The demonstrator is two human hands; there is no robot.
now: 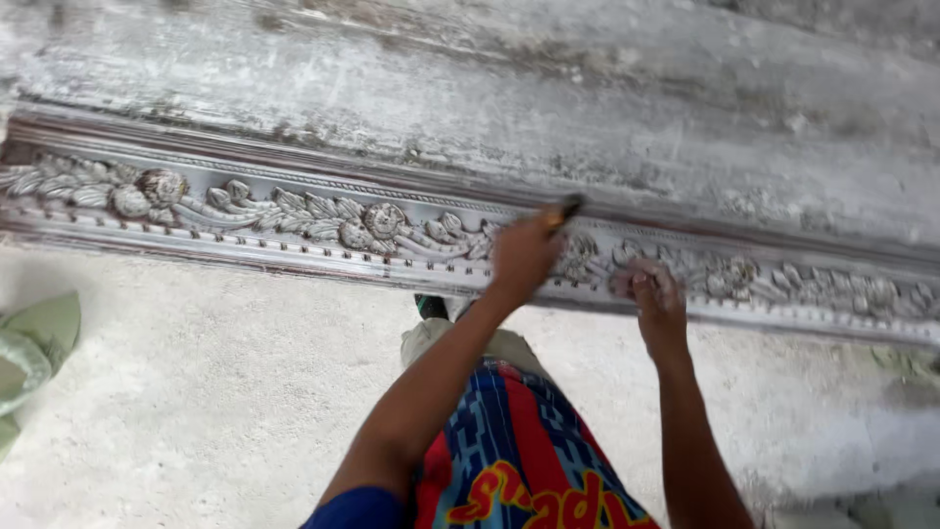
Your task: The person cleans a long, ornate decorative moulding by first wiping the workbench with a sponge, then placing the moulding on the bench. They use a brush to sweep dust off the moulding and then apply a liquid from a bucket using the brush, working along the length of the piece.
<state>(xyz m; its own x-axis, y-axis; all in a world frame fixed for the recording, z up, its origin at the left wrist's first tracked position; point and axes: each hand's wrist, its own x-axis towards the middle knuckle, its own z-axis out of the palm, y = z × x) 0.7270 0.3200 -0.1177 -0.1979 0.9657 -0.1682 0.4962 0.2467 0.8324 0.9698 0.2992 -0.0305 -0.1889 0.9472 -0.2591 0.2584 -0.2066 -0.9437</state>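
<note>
Long carved moulding (323,220) runs across the frame from upper left to lower right, lying on the dusty floor (215,392). Left hand (524,257), fingers closed round a brush (566,209), works the relief mid-frame. Right hand (658,299), fingers curled, presses just beside it. Carving looks evenly coated already; progress can't be judged further.

Hands: 2, left hand (524,257) and right hand (658,304)
Brush (566,210): 1
Carved moulding strip (245,211): 1
Green sack (34,353): 1
</note>
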